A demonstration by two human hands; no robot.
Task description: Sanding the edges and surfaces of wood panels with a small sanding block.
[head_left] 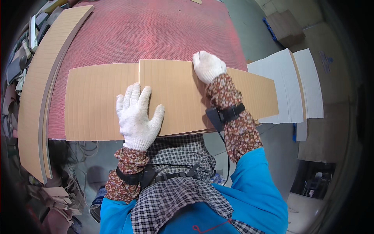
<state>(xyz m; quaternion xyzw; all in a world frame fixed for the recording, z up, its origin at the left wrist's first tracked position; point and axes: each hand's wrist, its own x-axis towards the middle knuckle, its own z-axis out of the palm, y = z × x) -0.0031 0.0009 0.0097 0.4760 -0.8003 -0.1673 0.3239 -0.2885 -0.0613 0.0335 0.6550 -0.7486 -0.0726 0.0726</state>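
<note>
Two flat panels, a left panel [93, 101] and a right panel [179, 97], are supported on the red, mesh-textured table [167, 31], along its near edge. Each face is finished in light tan wood grain, marked by fine darker lines running from the far edge to the near edge. The panels are met at an upright seam; at this seam the far edge of the right panel is set slightly farther back. Further edges are exposed beneath the right panel at the near side; their number cannot be determined.

The gloved left hand [136, 117] is laid flat across the seam, its fingers and thumb spread wide. The gloved right hand [209, 67] is curled narrow at the far edge of the right panel; whether that edge is gripped cannot be told.

Count of other items: two long, curved-looking boards [50, 70] are placed at the table's left side; two white sheets [274, 84] are seen beyond its right end; two black straps [232, 112] are worn, one per forearm.
</note>
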